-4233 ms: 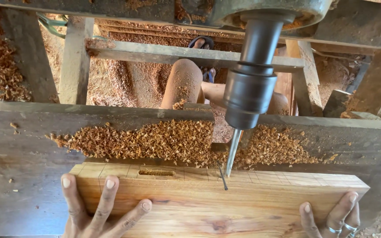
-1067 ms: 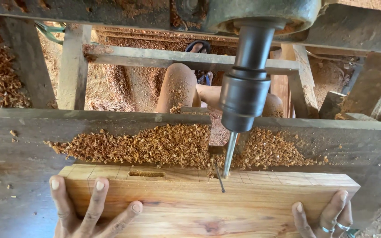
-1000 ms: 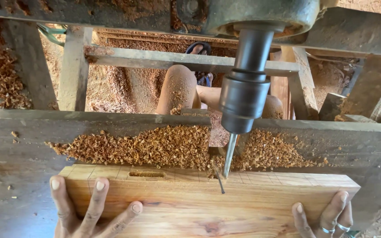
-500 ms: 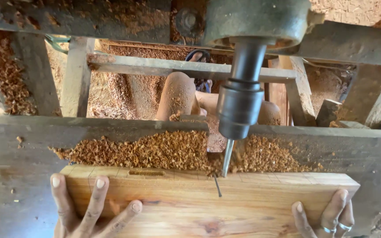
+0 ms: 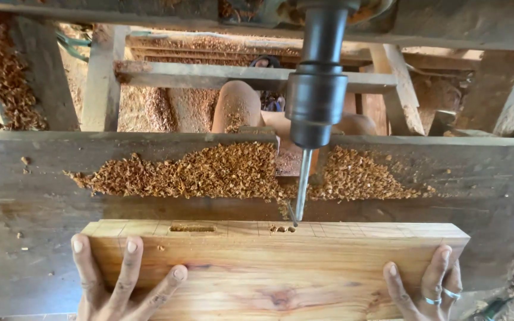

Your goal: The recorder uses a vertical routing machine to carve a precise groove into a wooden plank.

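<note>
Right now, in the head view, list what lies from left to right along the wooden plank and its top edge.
Left hand spread flat on the plank → finished slot in the top edge → small drilled holes → drill bit coming down at that edge → right hand with rings, at the plank's right end.

head cam | steep downward | close over plank (image 5: 281,267) | single view

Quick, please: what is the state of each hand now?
Left hand: open, fingers spread flat on the pale wooden plank.
Right hand: open, pressing the same plank.
</note>
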